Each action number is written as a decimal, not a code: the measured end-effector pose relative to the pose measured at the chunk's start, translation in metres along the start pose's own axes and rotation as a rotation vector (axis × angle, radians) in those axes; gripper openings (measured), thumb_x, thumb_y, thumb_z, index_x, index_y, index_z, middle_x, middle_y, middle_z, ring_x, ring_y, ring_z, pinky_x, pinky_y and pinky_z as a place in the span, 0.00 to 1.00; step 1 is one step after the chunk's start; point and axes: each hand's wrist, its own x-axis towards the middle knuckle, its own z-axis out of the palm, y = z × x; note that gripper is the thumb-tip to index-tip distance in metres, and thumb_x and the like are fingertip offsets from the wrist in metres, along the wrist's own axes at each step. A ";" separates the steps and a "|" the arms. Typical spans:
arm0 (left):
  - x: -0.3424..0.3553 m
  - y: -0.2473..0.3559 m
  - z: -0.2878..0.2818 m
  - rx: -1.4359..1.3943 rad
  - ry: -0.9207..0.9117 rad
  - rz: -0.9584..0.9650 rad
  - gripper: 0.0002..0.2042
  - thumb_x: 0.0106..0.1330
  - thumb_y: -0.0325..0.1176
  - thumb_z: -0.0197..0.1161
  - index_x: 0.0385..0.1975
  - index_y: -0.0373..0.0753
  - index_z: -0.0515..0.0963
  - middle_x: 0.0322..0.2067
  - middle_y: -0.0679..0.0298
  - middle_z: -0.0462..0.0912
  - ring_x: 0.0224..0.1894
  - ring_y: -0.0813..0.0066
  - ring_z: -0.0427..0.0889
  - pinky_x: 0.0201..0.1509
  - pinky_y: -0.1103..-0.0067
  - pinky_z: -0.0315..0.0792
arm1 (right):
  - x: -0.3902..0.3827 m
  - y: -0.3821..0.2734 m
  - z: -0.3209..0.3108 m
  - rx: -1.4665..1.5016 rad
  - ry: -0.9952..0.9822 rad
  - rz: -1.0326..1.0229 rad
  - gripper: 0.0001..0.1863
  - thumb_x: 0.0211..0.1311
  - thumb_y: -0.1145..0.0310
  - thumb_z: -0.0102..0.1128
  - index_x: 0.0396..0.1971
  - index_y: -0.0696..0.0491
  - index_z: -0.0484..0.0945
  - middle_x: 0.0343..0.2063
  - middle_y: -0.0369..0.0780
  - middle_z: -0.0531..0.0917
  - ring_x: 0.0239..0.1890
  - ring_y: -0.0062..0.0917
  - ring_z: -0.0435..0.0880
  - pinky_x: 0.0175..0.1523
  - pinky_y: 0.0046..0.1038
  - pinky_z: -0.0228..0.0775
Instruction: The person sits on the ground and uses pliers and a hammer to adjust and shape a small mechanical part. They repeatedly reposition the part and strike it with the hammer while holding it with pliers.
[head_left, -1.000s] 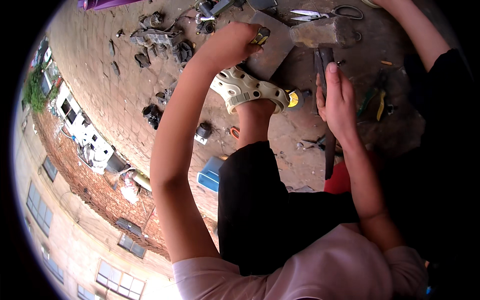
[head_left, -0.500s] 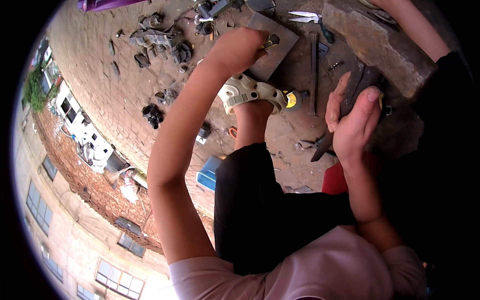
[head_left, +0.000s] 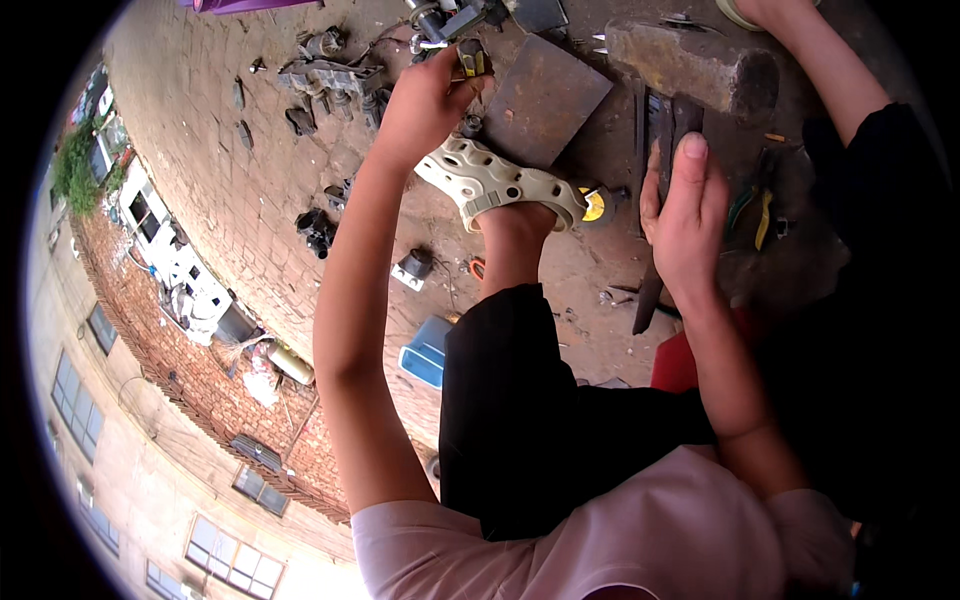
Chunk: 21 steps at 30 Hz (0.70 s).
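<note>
My right hand [head_left: 690, 225] is wrapped round the dark handle of a hammer, its thumb lying along the shaft. The hammer's big rusty block-shaped head [head_left: 690, 65] is beyond the hand and covers most of a pair of scissors, whose tips [head_left: 600, 42] show at its left. My left hand [head_left: 425, 105] pinches a small dark metal piece with a yellow part [head_left: 471, 60]; its exact kind is unclear. A square rusty metal plate [head_left: 550, 95] lies on the ground right of the left hand, beside my beige clog [head_left: 490, 180].
Dark machine parts [head_left: 335, 80] lie scattered on the brick paving at the left. A blue container [head_left: 424, 350] is beside my knee. Green-and-yellow pliers [head_left: 757, 215] lie right of the right hand. A round yellow-centred object [head_left: 595, 205] is near the clog's heel.
My left hand has moved left, off the metal plate, with the small piece. The hammer has dropped and turned, its head now appearing smaller and farther away; the pliers have come into sight.
</note>
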 end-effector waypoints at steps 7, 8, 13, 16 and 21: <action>-0.003 -0.003 0.006 0.091 0.129 0.044 0.16 0.58 0.33 0.63 0.43 0.32 0.72 0.36 0.47 0.80 0.40 0.45 0.78 0.42 0.60 0.72 | -0.005 0.006 -0.008 0.067 0.048 0.180 0.23 0.75 0.50 0.42 0.24 0.53 0.67 0.18 0.28 0.66 0.16 0.09 0.64 0.19 0.15 0.55; -0.005 -0.008 0.009 0.138 0.133 0.069 0.16 0.58 0.33 0.63 0.43 0.33 0.72 0.37 0.47 0.80 0.40 0.45 0.78 0.42 0.60 0.72 | -0.005 0.012 -0.010 0.060 0.044 0.197 0.24 0.75 0.49 0.42 0.24 0.52 0.67 0.18 0.28 0.66 0.15 0.09 0.64 0.18 0.15 0.54; -0.033 -0.031 0.034 0.527 -0.214 -0.084 0.13 0.52 0.38 0.70 0.35 0.39 0.80 0.34 0.59 0.83 0.44 0.56 0.78 0.46 0.66 0.74 | 0.001 0.025 -0.014 0.047 0.084 0.244 0.24 0.74 0.48 0.43 0.23 0.52 0.67 0.15 0.28 0.65 0.14 0.10 0.64 0.17 0.16 0.54; -0.041 -0.041 0.053 0.478 -0.170 -0.192 0.12 0.48 0.36 0.70 0.32 0.41 0.84 0.30 0.60 0.84 0.43 0.57 0.78 0.48 0.66 0.74 | 0.006 0.020 -0.019 0.040 0.100 0.262 0.25 0.74 0.48 0.43 0.23 0.53 0.67 0.14 0.29 0.65 0.12 0.10 0.64 0.16 0.17 0.54; -0.037 -0.021 0.060 0.435 -0.252 -0.092 0.12 0.49 0.34 0.69 0.34 0.41 0.83 0.30 0.59 0.83 0.43 0.56 0.78 0.47 0.65 0.74 | 0.015 0.014 -0.026 0.064 0.136 0.268 0.26 0.73 0.46 0.43 0.23 0.52 0.67 0.11 0.29 0.65 0.10 0.11 0.63 0.15 0.17 0.52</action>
